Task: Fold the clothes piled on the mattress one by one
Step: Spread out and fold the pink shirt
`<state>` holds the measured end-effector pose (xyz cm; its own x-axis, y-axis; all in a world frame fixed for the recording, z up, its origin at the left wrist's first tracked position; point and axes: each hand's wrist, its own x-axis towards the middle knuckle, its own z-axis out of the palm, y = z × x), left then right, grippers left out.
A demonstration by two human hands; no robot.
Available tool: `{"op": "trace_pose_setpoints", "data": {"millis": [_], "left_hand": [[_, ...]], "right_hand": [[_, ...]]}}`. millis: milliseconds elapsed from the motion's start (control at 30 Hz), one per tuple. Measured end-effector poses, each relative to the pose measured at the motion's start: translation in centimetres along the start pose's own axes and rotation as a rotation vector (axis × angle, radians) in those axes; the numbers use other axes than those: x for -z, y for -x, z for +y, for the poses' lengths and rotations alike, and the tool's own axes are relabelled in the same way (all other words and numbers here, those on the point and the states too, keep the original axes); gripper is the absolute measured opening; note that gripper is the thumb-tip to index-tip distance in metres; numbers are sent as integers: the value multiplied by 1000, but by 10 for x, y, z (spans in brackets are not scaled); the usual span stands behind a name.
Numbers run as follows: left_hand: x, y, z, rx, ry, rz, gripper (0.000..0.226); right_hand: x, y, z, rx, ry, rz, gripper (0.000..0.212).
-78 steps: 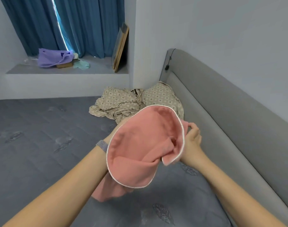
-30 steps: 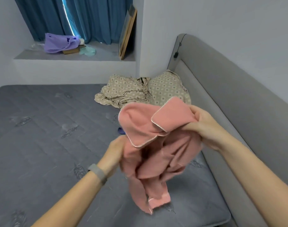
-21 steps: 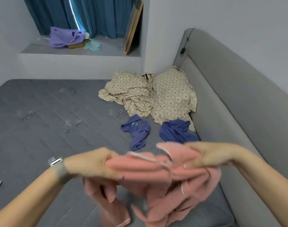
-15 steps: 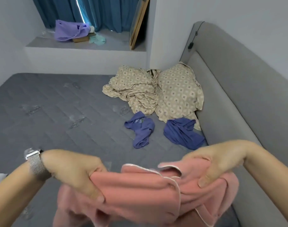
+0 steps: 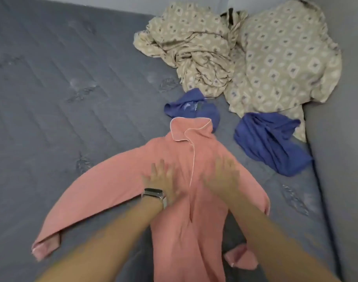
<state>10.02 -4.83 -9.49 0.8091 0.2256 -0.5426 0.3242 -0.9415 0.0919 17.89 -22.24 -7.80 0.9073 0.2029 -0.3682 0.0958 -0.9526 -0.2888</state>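
Both hands, left hand (image 5: 160, 181) and right hand (image 5: 222, 177), press flat with straight fingers on the soft, limp pink shirt (image 5: 174, 200) spread on the mattress (image 5: 72, 98); best gripped at sleeve cuffs.

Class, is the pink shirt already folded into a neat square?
No, the pink shirt lies spread flat on the mattress, one sleeve stretched out.

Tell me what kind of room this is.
Most likely a bedroom: a bare grey quilted mattress against a grey padded headboard, with a pink piped-collar pyjama top and crumpled beige patterned garments on it.
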Motion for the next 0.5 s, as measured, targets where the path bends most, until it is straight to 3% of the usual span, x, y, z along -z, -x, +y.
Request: {"op": "trace_pose_setpoints", "data": {"millis": [67, 133, 233, 333, 500], "left_hand": [[-85, -15, -13, 24, 30, -19, 80], [-148, -26, -32, 13, 17, 47, 74], [-204, -39, -50, -79, -14, 241, 70], [-212, -43, -49, -102, -36, 451, 69], [-214, -41, -50, -101, -34, 480, 69]], "right_hand": [[-81, -3, 34, -11, 122, -121, 83], [-141, -4, 67, -24, 212, -131, 81], [-192, -8, 94, 42, 226, 96, 79], [-212, -13, 101, 100, 247, 271, 73], [-213, -11, 102, 88, 270, 316, 70]]}}
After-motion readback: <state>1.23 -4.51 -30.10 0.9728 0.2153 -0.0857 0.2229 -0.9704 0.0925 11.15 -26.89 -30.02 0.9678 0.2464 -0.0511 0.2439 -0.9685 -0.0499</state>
